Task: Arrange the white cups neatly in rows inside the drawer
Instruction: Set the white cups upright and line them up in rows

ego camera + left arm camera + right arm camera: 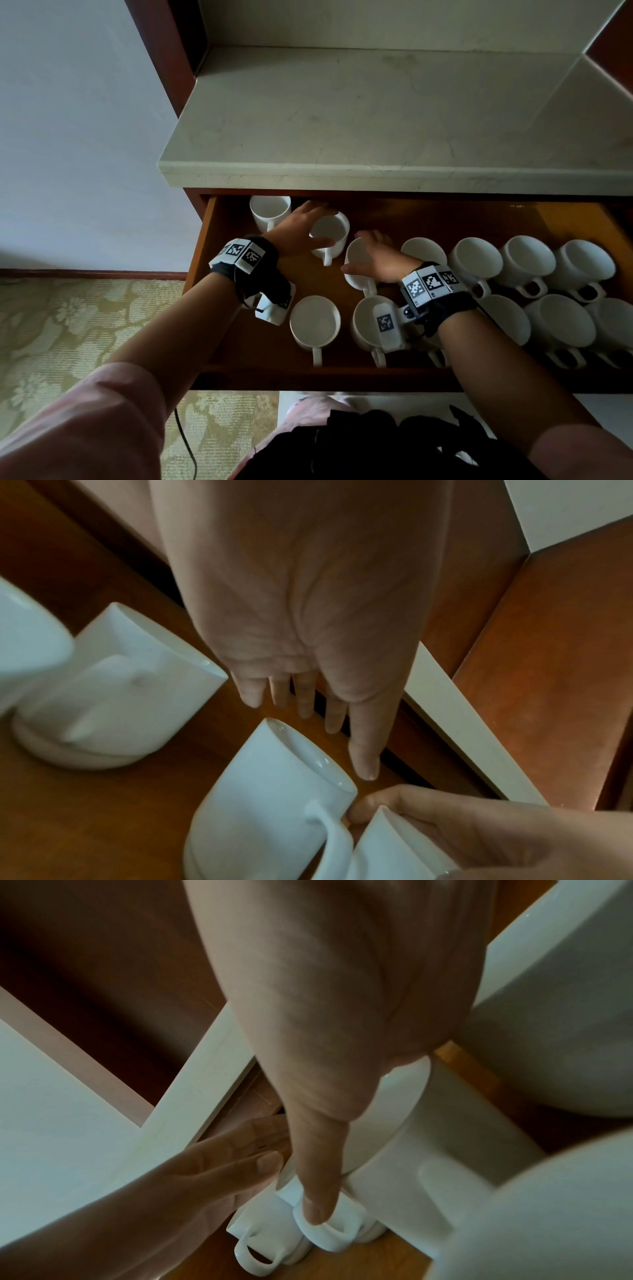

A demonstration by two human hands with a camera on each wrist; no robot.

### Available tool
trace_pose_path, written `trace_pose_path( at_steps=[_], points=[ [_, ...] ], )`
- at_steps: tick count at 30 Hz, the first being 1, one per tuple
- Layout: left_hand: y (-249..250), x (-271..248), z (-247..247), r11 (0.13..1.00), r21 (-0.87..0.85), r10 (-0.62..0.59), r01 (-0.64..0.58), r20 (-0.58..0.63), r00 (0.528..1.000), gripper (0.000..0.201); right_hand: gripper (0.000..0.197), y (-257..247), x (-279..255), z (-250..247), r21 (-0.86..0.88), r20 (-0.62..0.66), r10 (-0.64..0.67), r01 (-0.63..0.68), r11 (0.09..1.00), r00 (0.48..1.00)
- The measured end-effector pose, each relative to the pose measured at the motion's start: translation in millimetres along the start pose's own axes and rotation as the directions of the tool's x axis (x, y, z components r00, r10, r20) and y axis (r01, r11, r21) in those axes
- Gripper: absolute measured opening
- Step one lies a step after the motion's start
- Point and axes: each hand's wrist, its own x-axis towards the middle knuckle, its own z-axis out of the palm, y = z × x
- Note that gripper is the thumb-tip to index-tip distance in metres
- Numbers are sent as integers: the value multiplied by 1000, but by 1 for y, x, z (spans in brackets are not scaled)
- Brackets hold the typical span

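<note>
Several white cups stand upright in an open wooden drawer (202,253). My left hand (318,222) (329,739) spans one cup (334,229) (267,791) near the back left. Its fingers are straight on the far side and its thumb is at the near rim. My right hand (359,253) (445,831) (318,1191) grips the neighbouring cup (352,253) (387,853) (411,1137) from above, fingers curled over its rim. The two cups stand close together, handles toward me. Another cup (269,210) (137,685) stands in the back left corner.
Two rows of cups (527,260) fill the drawer's right half, handles toward me. Two more cups (315,323) stand near the front edge under my wrists. A pale stone counter (376,120) overhangs the drawer's back. Patterned carpet (68,325) lies to the left.
</note>
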Motion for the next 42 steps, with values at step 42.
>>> trace_pose_path(
  at_steps=[42],
  points=[
    [22, 26, -12, 964, 207, -203, 167, 167, 965, 76, 90, -2, 3, -4, -40, 9, -14, 14, 999, 1000]
  ],
)
